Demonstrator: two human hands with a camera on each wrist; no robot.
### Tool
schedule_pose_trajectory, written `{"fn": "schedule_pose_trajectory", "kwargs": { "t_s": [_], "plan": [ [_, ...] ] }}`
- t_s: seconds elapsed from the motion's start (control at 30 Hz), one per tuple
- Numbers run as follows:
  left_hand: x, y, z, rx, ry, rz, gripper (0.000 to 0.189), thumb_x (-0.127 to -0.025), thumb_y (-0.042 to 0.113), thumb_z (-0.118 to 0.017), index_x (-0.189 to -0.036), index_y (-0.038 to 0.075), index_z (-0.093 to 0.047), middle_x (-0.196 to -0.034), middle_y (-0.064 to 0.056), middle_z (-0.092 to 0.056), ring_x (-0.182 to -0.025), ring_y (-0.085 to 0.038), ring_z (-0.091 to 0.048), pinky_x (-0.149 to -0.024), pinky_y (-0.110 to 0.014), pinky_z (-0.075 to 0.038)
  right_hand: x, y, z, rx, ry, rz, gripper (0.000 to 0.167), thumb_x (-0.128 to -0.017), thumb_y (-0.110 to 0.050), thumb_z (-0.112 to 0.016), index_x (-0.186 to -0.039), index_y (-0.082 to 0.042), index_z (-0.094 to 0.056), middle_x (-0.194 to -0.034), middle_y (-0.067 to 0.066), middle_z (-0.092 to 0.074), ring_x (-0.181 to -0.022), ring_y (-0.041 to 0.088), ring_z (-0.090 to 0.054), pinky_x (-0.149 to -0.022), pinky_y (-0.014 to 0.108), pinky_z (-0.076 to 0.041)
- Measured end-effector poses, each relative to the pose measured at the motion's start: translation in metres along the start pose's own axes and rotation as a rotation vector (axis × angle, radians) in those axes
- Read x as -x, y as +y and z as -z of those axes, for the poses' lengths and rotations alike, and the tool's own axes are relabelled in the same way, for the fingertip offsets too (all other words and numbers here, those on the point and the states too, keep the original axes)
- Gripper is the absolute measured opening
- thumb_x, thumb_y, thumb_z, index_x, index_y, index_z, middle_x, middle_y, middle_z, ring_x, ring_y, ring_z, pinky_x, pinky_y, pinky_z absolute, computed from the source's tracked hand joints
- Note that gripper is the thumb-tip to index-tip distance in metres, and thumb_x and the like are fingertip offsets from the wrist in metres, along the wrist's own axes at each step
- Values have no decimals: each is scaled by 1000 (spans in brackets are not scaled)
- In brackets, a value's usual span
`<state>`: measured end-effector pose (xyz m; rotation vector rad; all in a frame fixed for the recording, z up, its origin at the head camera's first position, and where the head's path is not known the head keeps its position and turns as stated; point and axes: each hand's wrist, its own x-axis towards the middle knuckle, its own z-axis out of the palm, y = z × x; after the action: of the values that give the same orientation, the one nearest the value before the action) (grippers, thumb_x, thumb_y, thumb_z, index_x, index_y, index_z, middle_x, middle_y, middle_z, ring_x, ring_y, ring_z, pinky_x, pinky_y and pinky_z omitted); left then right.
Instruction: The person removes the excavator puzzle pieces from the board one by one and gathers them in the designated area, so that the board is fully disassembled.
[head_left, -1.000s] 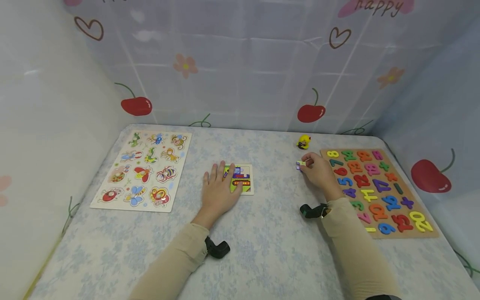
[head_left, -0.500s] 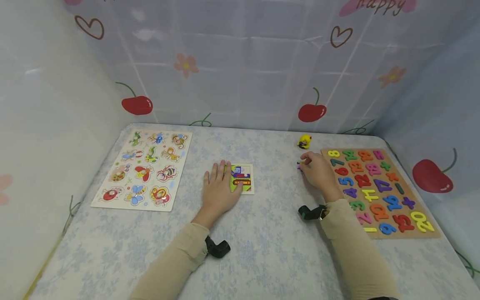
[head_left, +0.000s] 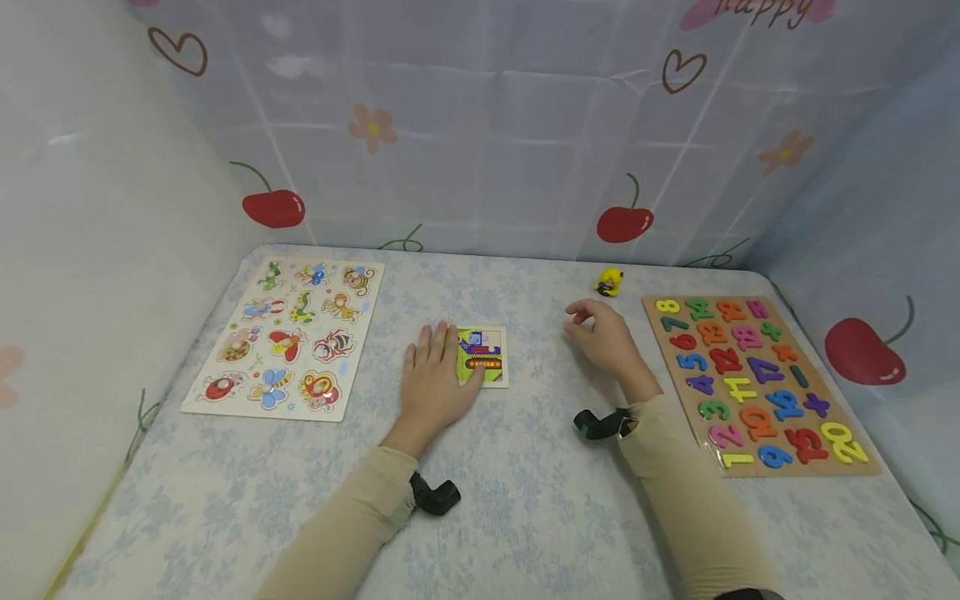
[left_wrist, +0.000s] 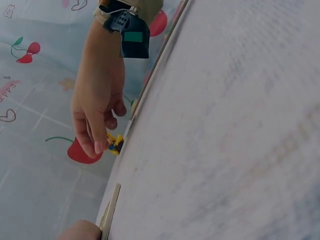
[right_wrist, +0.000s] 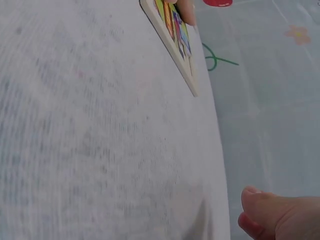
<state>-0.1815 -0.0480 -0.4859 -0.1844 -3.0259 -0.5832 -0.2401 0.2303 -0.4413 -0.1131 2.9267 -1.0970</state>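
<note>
Bulldozer puzzle (head_left: 483, 357) flat on the worktop (head_left: 525, 500), nearer its far edge than its front, partly under a straight-fingered left hand (head_left: 435, 379).

Nearest are two tan sleeves (head_left: 330, 525) with a black device (head_left: 435, 497) at each wrist. The left hand, released, rests across the puzzle's left side, thumb by the picture: lime-green ground, blue-violet cab, a yellow strip over orange tracks, a paler upper right part, all in a thin cream rim. To its right the right hand (head_left: 600, 337) has bent fingers, thumb and index apart; whether it holds anything I cannot tell. An insect board (head_left: 303, 360) lies along the worktop's left edge, a number board (head_left: 817, 469) along its right, a small yellow figure (head_left: 609, 282) by the far edge.
</note>
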Motion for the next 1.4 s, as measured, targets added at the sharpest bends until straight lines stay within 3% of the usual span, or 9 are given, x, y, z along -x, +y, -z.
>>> {"fn": "schedule_pose_trajectory", "kwargs": {
  "t_s": [0.33, 0.63, 0.87, 1.2, 1.4],
  "plan": [
    [0, -4, 0, -67, -36, 30, 87, -91, 71, -36, -161, 24, -15, -169, -6, -7, -156, -30, 0, -124, -55, -7, -3, -28, -28, -27, -88, 58, 28, -97, -22, -65, -123, -13, -63, -108, 6, -63, -82, 23, -51, -72, 33, -44],
    [1, -5, 5, -70, -66, 32, 87, -92, 71, -36, -161, 25, -12, -169, -5, -10, -156, -31, -3, -124, -55, -5, -9, -56, -54, -10, -184, 129, 27, -97, -23, -66, -121, -14, -66, -105, 3, -64, -87, 20, -53, -78, 33, -45],
    [1, -7, 3, -68, -69, 28, 84, -93, 69, -34, -161, 25, -12, -169, -5, -9, -156, -30, -2, -125, -55, -4, -15, -66, -70, 28, -258, 203, 30, -96, -24, -66, -124, -12, -67, -101, 3, -63, -80, 18, -52, -73, 31, -44],
    [0, -6, 2, -68, -66, 14, 84, -94, 69, -33, -161, 24, -12, -169, -4, -9, -156, -30, -2, -124, -55, -5, -18, -76, -82, 79, -243, 220, 27, -95, -27, -67, -118, -12, -68, -98, 4, -60, -86, 19, -53, -80, 34, -46],
    [-1, -7, 2, -83, -78, 24, 85, -93, 70, -33, -162, 24, -10, -169, -3, -7, -157, -29, -1, -125, -55, -4, -20, -78, -86, 45, -224, 205, 21, -95, -24, -68, -111, -13, -64, -100, 4, -58, -92, 21, -54, -86, 36, -47]
  ]
}}
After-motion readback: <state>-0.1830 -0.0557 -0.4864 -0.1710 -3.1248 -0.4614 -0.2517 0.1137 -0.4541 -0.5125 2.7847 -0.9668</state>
